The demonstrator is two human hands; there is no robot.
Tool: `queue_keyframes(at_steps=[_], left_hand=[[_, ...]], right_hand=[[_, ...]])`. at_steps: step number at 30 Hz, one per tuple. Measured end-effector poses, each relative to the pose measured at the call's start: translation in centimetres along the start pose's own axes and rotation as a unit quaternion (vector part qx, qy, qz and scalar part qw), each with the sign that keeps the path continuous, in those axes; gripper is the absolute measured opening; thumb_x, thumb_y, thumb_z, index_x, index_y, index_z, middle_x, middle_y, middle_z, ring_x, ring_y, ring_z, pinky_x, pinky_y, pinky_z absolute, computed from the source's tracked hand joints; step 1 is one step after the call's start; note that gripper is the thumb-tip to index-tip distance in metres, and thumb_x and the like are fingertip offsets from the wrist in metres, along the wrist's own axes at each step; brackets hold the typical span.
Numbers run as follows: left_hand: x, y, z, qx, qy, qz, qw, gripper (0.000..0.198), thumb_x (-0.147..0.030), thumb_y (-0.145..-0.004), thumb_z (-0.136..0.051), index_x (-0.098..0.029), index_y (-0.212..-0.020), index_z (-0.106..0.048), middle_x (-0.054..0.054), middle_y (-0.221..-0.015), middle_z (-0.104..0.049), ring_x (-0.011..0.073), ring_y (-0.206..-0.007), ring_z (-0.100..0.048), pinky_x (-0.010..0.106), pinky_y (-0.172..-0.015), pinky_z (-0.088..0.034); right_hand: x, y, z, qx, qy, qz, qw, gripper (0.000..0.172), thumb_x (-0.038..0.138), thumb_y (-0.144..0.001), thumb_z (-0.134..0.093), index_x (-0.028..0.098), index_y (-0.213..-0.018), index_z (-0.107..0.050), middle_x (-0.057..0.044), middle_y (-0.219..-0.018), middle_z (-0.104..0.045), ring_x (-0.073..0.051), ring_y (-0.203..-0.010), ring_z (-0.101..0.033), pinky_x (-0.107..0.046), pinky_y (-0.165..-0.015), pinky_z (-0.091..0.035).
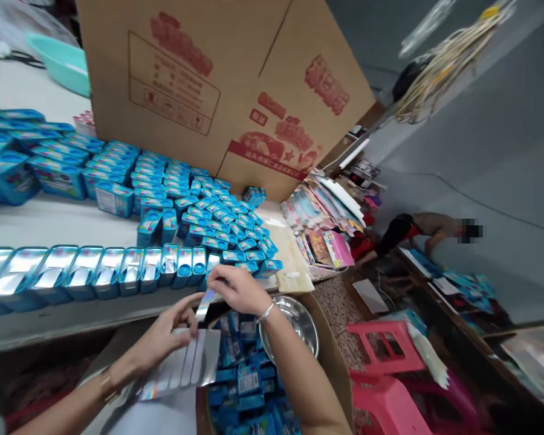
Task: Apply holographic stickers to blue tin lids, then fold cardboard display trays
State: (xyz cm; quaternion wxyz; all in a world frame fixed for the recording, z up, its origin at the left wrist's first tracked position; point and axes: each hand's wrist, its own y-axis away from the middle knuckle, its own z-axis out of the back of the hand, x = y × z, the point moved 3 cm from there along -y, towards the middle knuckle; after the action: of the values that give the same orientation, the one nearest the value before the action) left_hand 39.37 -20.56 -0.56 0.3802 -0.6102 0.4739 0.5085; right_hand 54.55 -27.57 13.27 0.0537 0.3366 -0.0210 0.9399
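Observation:
A shiny silver sticker strip [204,306] slants between my two hands. My right hand [242,292] pinches its upper end, close to the front row of blue boxes. My left hand [178,324] has its curled fingers at the lower end of the strip, seemingly gripping it. Below that hand a sheet of silver stickers [194,362] lies over a pale surface. Along the table's front edge runs a row of blue boxes [109,272], several with a silver strip on top. The nearest box [213,261] is partly covered by my right hand.
Many blue boxes [199,220] stand grouped behind the row. A large cardboard carton [236,72] rises at the back. Under my right arm, a metal bowl [301,320] sits above a carton of blue boxes [249,382]. Pink stools [385,347] and another person [428,225] are to the right.

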Motion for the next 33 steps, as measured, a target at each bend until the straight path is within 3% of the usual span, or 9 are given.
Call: queue_keyframes(at_steps=[2, 5, 7, 12, 15, 20, 27, 33], left_hand=[[-1.1, -0.5, 0.3, -0.021, 0.014, 0.026, 0.999, 0.071, -0.064, -0.081, -0.056, -0.014, -0.132, -0.055, 0.000, -0.065, -0.065, 0.0209, -0.068, -0.059, 0.031, -0.073, -0.045], [-1.8, -1.3, 0.7, -0.080, 0.005, 0.081, 0.994, 0.062, -0.070, -0.085, -0.047, -0.015, -0.093, -0.072, 0.001, -0.055, -0.064, 0.0191, -0.059, -0.055, 0.029, -0.066, -0.042], [-1.9, -1.7, 0.8, -0.119, 0.002, 0.105, 0.987, 0.060, -0.069, -0.087, -0.046, -0.016, -0.077, -0.072, 0.001, -0.051, -0.063, 0.0177, -0.056, -0.052, 0.027, -0.063, -0.040], [-1.6, -2.6, 1.2, -0.187, 0.010, 0.096, 0.978, 0.056, -0.067, -0.086, -0.052, -0.018, -0.068, -0.070, 0.001, -0.054, -0.064, 0.0192, -0.063, -0.056, 0.028, -0.070, -0.042], [-1.5, -3.3, 1.6, -0.204, 0.027, 0.079, 0.975, 0.059, -0.068, -0.086, -0.051, -0.020, -0.056, -0.065, 0.002, -0.055, -0.064, 0.0196, -0.066, -0.058, 0.028, -0.075, -0.043], [-0.9, -3.7, 2.4, -0.226, 0.026, 0.078, 0.971, 0.050, -0.063, -0.089, -0.051, -0.019, -0.069, -0.066, -0.001, -0.055, -0.063, 0.0175, -0.060, -0.054, 0.027, -0.070, -0.041], [0.9, -4.0, 3.1, -0.237, -0.007, 0.056, 0.970, 0.044, -0.056, -0.094, -0.047, -0.020, -0.075, -0.064, -0.001, -0.057, -0.063, 0.0181, -0.063, -0.056, 0.027, -0.070, -0.041], [0.8, -3.8, 2.6, -0.239, 0.011, 0.058, 0.969, 0.044, -0.055, -0.095, -0.047, -0.020, -0.075, -0.065, -0.002, -0.057, -0.062, 0.0180, -0.065, -0.056, 0.028, -0.075, -0.041]], right_hand=[[-0.5, -1.7, -0.4, 0.021, 0.012, 0.014, 1.000, 0.012, 0.015, -0.096, -0.052, 0.021, -0.086, -0.057, 0.002, -0.088, -0.064, -0.013, -0.084, -0.059, -0.021, -0.075, -0.040], [-0.7, -3.8, -0.9, 0.044, 0.052, 0.052, 0.996, 0.008, 0.015, -0.094, -0.057, 0.021, -0.088, -0.057, 0.001, -0.091, -0.065, -0.014, -0.086, -0.059, -0.022, -0.076, -0.039], [-0.8, -4.9, -1.2, 0.055, 0.090, 0.074, 0.992, 0.006, 0.015, -0.094, -0.057, 0.021, -0.091, -0.056, 0.000, -0.093, -0.065, -0.014, -0.087, -0.058, -0.023, -0.076, -0.038], [-1.6, -7.2, -2.4, 0.046, 0.230, 0.093, 0.967, 0.010, 0.016, -0.097, -0.049, 0.021, -0.091, -0.055, 0.000, -0.089, -0.064, -0.018, -0.086, -0.054, -0.029, -0.076, -0.035], [-1.9, -8.3, -3.1, 0.017, 0.309, 0.093, 0.946, 0.006, 0.018, -0.096, -0.051, 0.020, -0.095, -0.057, -0.004, -0.097, -0.063, -0.021, -0.093, -0.051, -0.034, -0.081, -0.036], [-2.5, -9.9, -3.8, 0.002, 0.326, 0.111, 0.939, 0.008, 0.020, -0.096, -0.051, 0.018, -0.101, -0.058, -0.009, -0.123, -0.058, -0.024, -0.112, -0.045, -0.038, -0.092, -0.036], [-4.0, -11.4, -5.0, 0.040, 0.312, 0.097, 0.944, 0.009, 0.025, -0.099, -0.051, 0.019, -0.095, -0.056, -0.009, -0.109, -0.059, -0.023, -0.098, -0.049, -0.038, -0.082, -0.037], [-3.8, -11.6, -4.3, 0.074, 0.251, 0.097, 0.960, 0.007, 0.019, -0.095, -0.054, 0.019, -0.089, -0.056, -0.007, -0.104, -0.059, -0.020, -0.093, -0.051, -0.033, -0.079, -0.036]])
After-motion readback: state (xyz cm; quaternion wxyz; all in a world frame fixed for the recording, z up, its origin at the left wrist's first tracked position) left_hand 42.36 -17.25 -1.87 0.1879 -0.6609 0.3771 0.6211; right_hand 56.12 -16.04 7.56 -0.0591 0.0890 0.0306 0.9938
